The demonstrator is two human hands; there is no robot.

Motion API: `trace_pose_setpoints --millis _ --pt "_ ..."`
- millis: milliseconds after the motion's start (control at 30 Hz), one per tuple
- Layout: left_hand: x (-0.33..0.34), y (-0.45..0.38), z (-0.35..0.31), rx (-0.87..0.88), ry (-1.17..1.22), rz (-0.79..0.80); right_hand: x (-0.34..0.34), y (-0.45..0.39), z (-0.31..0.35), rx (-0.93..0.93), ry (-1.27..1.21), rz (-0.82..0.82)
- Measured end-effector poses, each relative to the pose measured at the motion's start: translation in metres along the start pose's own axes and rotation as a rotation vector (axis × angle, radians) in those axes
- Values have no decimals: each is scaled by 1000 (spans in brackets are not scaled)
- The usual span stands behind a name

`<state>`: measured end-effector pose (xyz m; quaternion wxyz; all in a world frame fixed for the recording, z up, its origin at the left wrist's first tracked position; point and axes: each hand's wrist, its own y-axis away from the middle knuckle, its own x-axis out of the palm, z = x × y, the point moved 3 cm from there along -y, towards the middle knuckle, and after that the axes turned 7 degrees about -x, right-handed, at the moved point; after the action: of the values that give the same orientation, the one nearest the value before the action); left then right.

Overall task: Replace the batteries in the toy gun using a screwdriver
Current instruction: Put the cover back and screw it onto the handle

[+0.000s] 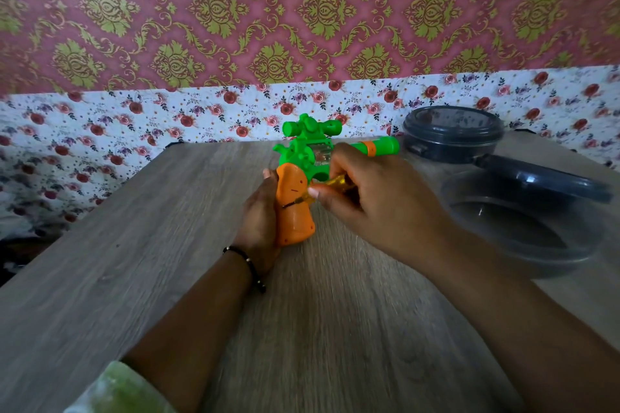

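Two containers sit on the wooden table (134,278), a lidded tub (453,134) and an open bowl (523,238), well right of the toy gun (302,178). Left hand (260,231) grips its orange handle; right hand (375,201) pinches a yellow screwdriver (315,191), tip against the closed grip, so I judge the cover screw is being worked and the battery swap remains

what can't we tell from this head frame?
- Screw: the screwdriver tip meets the orange grip of the toy gun; too small to see the screw or how the tip sits.
- Left hand fingers: behind the grip.
- Batteries: none visible.
- Container contents: dark walls, blur.
- Right hand: motion-blurred around the handle.
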<state>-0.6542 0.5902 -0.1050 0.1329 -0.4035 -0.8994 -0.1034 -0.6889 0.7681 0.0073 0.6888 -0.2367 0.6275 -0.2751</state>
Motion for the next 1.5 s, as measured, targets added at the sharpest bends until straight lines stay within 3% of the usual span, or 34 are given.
trace_pose_setpoints --millis 100,267,500,667,900,1100,1300,1433,1500 --pt "0 0 0 -1 -9 2 -2 1 1 20 111 -9" --pt "1 1 -2 3 5 -2 3 0 0 -4 -294 112" --pt "0 0 -1 10 -3 -3 0 0 -4 -4 122 -17" --pt "0 -1 -1 -2 20 -6 3 0 -2 -17 -241 121" --pt "0 -2 1 11 -7 -13 -3 -1 -4 -6 88 17" --pt "0 -1 0 -4 -1 0 0 1 1 -27 -126 155" --pt "0 -2 -1 8 -21 10 -4 0 3 -14 150 60" --pt "1 0 -2 28 -13 3 -2 1 6 -49 -136 121" --pt "1 0 -1 38 -20 -7 -1 -1 3 -32 -128 121"
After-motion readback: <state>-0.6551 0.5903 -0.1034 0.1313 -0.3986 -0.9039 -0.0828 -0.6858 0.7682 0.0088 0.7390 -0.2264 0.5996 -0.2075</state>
